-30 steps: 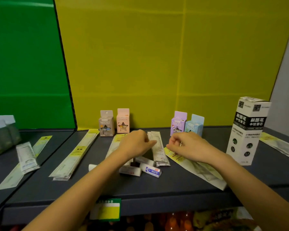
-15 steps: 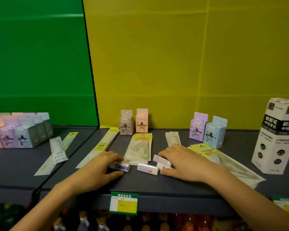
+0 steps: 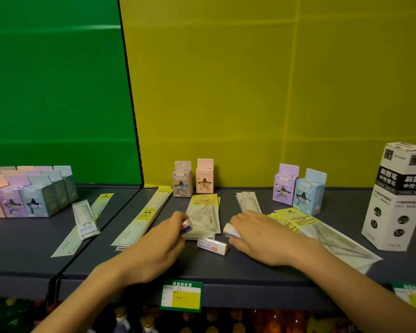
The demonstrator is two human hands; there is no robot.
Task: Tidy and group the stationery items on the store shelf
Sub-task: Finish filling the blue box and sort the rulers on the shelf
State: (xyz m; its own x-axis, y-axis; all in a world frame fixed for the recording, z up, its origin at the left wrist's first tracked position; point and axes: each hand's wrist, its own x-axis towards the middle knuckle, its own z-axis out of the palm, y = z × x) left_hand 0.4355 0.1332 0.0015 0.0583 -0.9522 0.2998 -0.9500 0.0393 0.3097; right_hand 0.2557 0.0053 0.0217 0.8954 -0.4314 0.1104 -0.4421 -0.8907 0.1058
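Note:
On the grey shelf (image 3: 250,270) my left hand (image 3: 159,246) grips a small white eraser with a blue and red end (image 3: 187,226), lifted at its fingertips. My right hand (image 3: 262,236) holds another white eraser (image 3: 230,230) under its fingers. A third eraser (image 3: 211,245) lies flat on the shelf between the hands. Behind them lies a bagged set square pack (image 3: 203,216). Long ruler packs (image 3: 142,219) lie to the left, short ruler packs (image 3: 249,203) behind my right hand.
Small star-window boxes stand at the back: grey (image 3: 181,180), pink (image 3: 204,177), purple (image 3: 285,185), blue (image 3: 309,193). A tall white and black refill box (image 3: 396,203) stands at right. Several pastel boxes (image 3: 27,195) crowd the left shelf. A price tag (image 3: 181,295) hangs on the front edge.
Both hands came down from the back packs to the erasers at the front. My left hand has lifted one eraser; my right hand has closed over another. The camera moved closer and leftward.

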